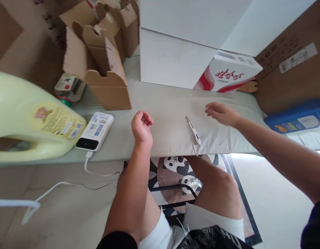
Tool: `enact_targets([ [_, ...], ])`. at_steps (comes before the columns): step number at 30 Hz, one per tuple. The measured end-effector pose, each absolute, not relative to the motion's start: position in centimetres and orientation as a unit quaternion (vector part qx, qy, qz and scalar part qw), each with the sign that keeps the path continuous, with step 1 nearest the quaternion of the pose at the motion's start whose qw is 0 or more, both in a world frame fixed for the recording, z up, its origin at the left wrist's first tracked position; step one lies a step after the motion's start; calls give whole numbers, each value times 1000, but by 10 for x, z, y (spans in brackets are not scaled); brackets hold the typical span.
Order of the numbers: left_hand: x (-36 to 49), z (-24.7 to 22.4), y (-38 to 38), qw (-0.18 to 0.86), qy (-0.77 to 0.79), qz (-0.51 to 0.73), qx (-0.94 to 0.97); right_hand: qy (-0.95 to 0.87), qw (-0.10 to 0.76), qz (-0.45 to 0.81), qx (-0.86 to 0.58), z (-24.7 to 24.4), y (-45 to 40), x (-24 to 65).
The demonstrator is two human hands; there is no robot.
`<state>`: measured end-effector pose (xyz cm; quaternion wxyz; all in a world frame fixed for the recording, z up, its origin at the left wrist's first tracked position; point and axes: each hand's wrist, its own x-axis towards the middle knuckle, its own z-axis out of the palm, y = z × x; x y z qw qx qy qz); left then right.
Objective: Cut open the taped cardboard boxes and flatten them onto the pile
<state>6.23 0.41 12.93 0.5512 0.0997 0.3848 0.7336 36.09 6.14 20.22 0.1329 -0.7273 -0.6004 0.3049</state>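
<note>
At the left, a pale yellow jug (pixel 32 116) is sitting on the counter (pixel 166 143), and just beside it a white power bank (pixel 95 129) is lying with its dark end toward the front edge, a white cable (pixel 88 160) running down from it. Behind the power bank, an open brown carton (pixel 109 97) is standing.

Next, the left grip (pixel 142 127) is hovering over the counter, its fingers curling loosely inward and leaving a hollow at the palm.

To its right, the cutter (pixel 193 130) is lying flat: slim, white, straight, with a narrow greyish tip, a dark detail along the body and a wider, rounded rear end. It is slanting, its tip pointing away and leftward, its rear end nearing the front edge. It is resting between the two grips, apart from both, nearer the right grip (pixel 222 114).

That grip is reaching in from the right, fingers bending narrowly near the thumb; I cannot tell whether they are pinching anything small. Behind it, a red-and-white box (pixel 227 74) is standing.
</note>
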Motion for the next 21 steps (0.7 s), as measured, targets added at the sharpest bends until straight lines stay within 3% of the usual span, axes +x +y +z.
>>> enact_targets([
  [3, 47, 125, 4, 451, 427, 775, 116, -724, 133, 286, -613, 202, 71, 265],
  [7, 28, 127, 2, 353, 465, 805, 102, -893, 191, 201, -356, 201, 73, 154],
  [11, 17, 130, 0, 369, 469, 798, 87, -908, 191, 166, -333, 191, 89, 91],
  [15, 8, 127, 1, 332, 479, 805, 106, -913, 213, 163, -309, 178, 104, 81],
  [21, -9, 124, 2, 101, 492, 862, 74, -868, 384, 179, -260, 197, 49, 167],
])
